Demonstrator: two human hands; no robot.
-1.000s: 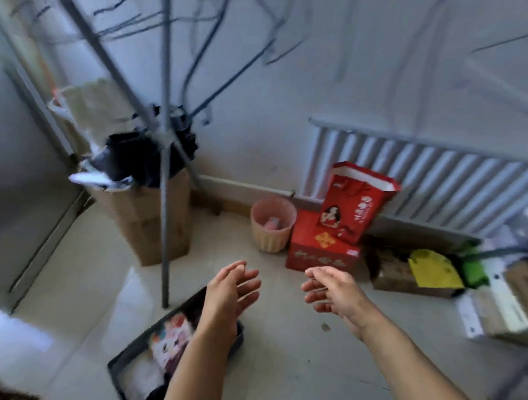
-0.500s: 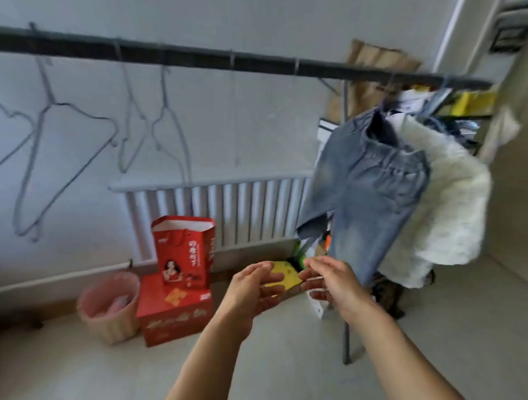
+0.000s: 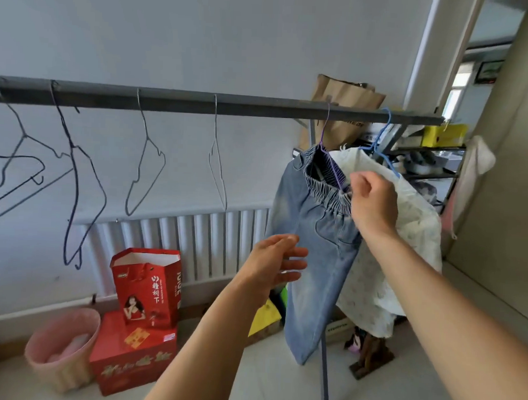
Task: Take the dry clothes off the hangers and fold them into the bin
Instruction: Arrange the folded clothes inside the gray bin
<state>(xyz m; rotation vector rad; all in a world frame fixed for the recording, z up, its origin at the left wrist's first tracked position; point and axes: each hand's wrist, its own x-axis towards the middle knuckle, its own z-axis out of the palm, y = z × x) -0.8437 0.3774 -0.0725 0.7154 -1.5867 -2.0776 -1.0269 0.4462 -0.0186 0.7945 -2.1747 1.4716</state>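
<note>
One rail; two garments, jeans and white garment, on two coloured hangers; at least four bare wire hangers, leftmost tangle unclear; one red bag; one red box; one pink basket; two hands.

A single wide-angle view from the person's head faces the wall and radiator, the clothes rail crossing its upper third. It sits near, with the left hand and right hand reaching in from the bottom edge.
</note>
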